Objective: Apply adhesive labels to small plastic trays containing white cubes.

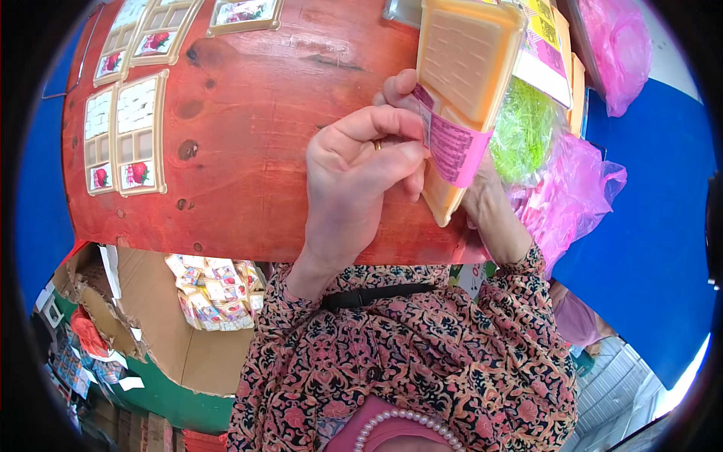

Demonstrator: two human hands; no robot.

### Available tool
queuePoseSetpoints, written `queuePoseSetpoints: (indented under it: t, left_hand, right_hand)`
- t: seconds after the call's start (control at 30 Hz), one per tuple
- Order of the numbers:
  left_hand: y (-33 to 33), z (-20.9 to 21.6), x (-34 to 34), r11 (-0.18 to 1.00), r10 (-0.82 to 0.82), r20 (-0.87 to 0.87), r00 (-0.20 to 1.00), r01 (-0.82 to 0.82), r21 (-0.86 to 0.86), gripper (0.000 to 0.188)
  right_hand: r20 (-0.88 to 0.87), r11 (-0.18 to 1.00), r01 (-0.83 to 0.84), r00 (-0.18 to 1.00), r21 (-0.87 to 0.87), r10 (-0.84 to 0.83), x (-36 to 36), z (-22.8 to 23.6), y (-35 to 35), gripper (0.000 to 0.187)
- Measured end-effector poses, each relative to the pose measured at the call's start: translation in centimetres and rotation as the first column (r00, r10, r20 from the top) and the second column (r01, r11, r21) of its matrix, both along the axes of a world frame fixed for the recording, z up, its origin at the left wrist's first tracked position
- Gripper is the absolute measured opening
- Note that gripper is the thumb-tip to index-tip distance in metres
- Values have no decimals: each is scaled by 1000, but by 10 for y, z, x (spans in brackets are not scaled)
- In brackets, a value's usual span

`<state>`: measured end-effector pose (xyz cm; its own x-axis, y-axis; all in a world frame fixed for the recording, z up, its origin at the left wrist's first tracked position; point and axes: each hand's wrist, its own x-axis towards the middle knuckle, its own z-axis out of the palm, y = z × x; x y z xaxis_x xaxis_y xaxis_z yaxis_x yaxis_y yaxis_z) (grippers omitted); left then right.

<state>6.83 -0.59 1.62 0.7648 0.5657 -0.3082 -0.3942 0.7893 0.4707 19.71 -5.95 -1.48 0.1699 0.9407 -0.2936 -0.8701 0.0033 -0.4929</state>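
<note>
A beige molded plastic tray (471,56) is held up and tilted above the near right part of the table, its ridged face toward me. Around it runs a pink printed paper band (459,147). My left hand (350,154) pinches the band's left edge between thumb and fingers, a gold ring on one finger. From the right, my right hand (486,192) grips the tray from behind; most of its fingers are hidden there. Several beige compartment trays (139,135) with white pieces and strawberry pictures lie at the table's left.
The red wooden table (256,143) has its front edge close to my body. To the right lie green shredded filler (523,128) in clear plastic, pink plastic bags (568,196) and stacked printed card (546,56). Below the table, a cardboard box (158,301) holds many small packs (218,290).
</note>
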Motion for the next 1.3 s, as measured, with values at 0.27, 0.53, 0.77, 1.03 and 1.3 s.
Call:
queuePoseSetpoints:
  t: [0.27, 0.53, 0.77, 1.03, 1.3]
  left_hand:
    - [3, -5, 0, 999, -32, 36, 999, 31, 12, 7]
    - [-3, -10, 5, 989, 27, -165, 986, -3, 145, 9]
    - [-3, -12, 9, 995, 13, -202, 979, 7, 101, 8]
    - [-1, -12, 11, 999, -11, -208, 978, 17, 29, 8]
    - [-4, -7, 12, 996, 23, -214, 976, -3, 93, 11]
  right_hand:
    - [-66, 998, -5, 998, -65, 0, -4, 5, -2, 32]
    - [-88, 1000, -16, 996, 0, 16, 3, -11, -6, 32]
    - [-79, 996, -87, 993, 23, 88, 6, -13, -8, 36]
    - [8, 998, -57, 998, 8, 57, 3, -12, -8, 40]
    - [153, 999, -49, 987, -22, 52, 1, -6, -8, 45]
